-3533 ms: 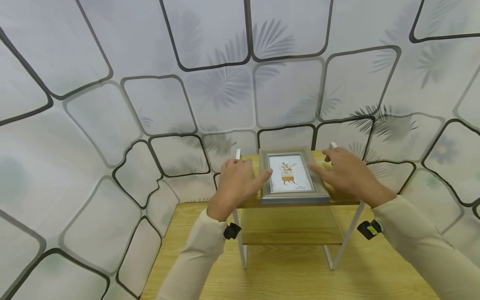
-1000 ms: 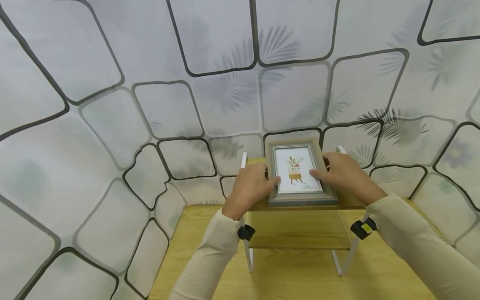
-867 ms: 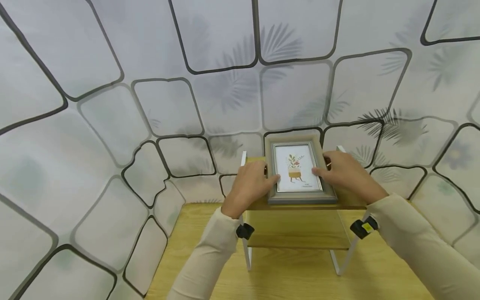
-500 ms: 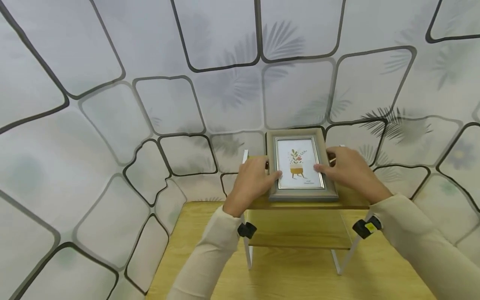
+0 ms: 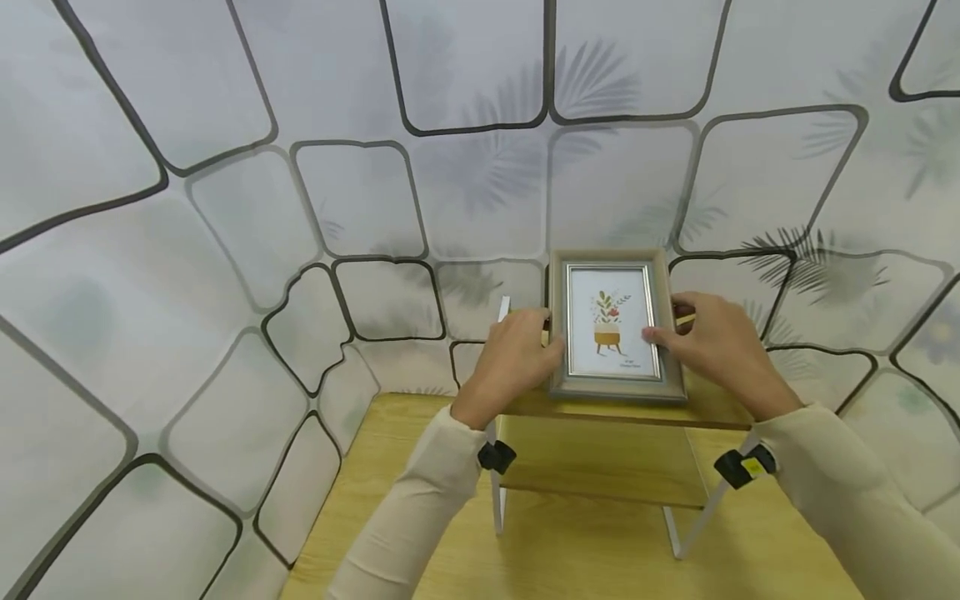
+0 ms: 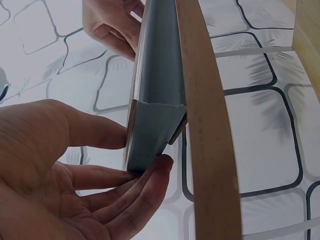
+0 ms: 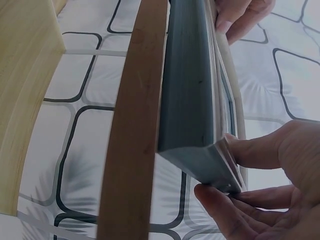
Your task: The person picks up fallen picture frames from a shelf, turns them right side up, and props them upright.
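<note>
A silver-beige picture frame (image 5: 611,325) leans back at a tilt over the top board of a small wooden shelf. Its print shows a plant in an orange pot. My left hand (image 5: 513,358) pinches the frame's left side, thumb toward the front and fingers around the edge. On the opposite side my right hand (image 5: 723,350) grips with its thumb on the front border. The left wrist view shows the frame's thick edge (image 6: 160,75) close to the board, with a thin flap (image 6: 178,131) behind it. In the right wrist view, fingertips reach behind the frame (image 7: 187,90).
The shelf has a wooden top board (image 5: 637,412), a lower board (image 5: 600,467) and white metal legs (image 5: 693,529). It stands on a pale wood surface (image 5: 570,562). A patterned cloth wall (image 5: 480,208) closes in behind and at the sides.
The picture frame lay flat with my hands loosely beside it; both hands now hold its sides. Its far edge has risen, so it stands more steeply. The head view has shifted slightly.
</note>
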Tool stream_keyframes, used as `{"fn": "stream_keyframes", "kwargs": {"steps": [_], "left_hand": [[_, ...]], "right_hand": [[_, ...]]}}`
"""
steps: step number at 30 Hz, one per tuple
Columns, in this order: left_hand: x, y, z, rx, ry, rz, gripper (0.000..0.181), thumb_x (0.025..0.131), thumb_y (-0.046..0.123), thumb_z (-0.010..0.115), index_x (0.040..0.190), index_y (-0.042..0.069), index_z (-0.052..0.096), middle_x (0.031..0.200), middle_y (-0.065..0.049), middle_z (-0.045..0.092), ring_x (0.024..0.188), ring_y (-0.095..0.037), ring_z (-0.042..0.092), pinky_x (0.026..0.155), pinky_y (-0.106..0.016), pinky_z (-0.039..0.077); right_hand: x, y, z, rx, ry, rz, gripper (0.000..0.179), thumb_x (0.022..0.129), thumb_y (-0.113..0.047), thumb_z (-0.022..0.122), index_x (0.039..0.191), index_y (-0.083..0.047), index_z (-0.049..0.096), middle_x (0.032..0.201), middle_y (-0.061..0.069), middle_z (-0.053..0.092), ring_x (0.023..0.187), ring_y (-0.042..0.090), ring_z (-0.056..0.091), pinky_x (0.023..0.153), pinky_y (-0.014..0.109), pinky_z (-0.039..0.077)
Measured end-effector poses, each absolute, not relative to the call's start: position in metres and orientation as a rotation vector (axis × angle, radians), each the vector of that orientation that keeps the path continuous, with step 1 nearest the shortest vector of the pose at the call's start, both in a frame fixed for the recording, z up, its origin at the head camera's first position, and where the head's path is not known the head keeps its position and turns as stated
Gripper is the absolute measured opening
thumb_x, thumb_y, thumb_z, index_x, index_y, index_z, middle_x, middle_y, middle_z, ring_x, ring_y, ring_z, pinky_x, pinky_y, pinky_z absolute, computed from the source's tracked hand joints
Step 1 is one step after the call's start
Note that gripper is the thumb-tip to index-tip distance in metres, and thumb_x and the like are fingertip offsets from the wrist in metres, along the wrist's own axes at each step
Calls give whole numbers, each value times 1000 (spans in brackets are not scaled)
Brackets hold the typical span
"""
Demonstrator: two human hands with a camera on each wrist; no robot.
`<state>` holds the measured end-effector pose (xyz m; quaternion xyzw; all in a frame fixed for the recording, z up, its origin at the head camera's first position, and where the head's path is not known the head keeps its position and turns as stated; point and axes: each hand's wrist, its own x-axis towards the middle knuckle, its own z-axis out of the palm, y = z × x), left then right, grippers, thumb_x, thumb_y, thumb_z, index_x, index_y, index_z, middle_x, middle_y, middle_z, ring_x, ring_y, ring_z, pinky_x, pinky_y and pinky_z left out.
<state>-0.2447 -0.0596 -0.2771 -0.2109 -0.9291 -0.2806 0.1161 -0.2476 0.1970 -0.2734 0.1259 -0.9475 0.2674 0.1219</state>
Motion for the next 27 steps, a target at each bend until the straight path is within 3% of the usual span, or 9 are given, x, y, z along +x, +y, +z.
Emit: {"fn": "stream_keyframes", "kwargs": {"steps": [4, 7, 10, 13, 22, 27], "left_hand": [[-244, -61, -276, -607, -2722, -786, 20, 100, 16, 61, 81, 10, 60, 74, -1, 57, 61, -14, 47, 58, -27, 42], [-244, -61, -275, -597, -2732, -755, 15, 101, 20, 63, 100, 7, 70, 100, -6, 72, 81, -17, 64, 77, -32, 53], [-244, -60, -275, -587, -2738, -755, 28, 101, 22, 64, 121, 2, 69, 122, -10, 71, 107, -23, 68, 93, -39, 54], [-244, -60, -275, -570, -2737, -756, 40, 100, 22, 66, 133, 0, 64, 129, -11, 68, 118, -26, 64, 100, -40, 51], [-245, -60, -273, -529, -2678, -839, 50, 96, 23, 73, 139, 1, 59, 133, -10, 66, 116, -25, 65, 101, -39, 51], [-244, -61, -272, -517, -2643, -899, 50, 94, 22, 75, 138, 1, 60, 128, -10, 69, 104, -23, 69, 95, -38, 53]], "right_hand": [[-247, 195, -274, 355, -2734, 784, 71, 93, -42, 73, 133, 14, 54, 116, 33, 66, 100, 47, 67, 81, 58, 53], [-244, 194, -274, 341, -2715, 785, 70, 93, -40, 74, 134, 13, 54, 117, 33, 66, 100, 47, 67, 81, 58, 53], [-242, 193, -273, 331, -2691, 788, 71, 93, -39, 74, 137, 13, 51, 120, 34, 64, 102, 48, 67, 81, 59, 53], [-241, 192, -273, 333, -2658, 799, 71, 93, -37, 75, 138, 13, 50, 123, 34, 62, 103, 48, 66, 80, 60, 53], [-243, 192, -272, 336, -2557, 810, 67, 92, -32, 77, 136, 12, 53, 121, 32, 63, 100, 47, 68, 75, 59, 54], [-244, 191, -273, 328, -2515, 809, 65, 90, -28, 79, 134, 12, 55, 120, 32, 64, 97, 47, 69, 72, 58, 55]]}}
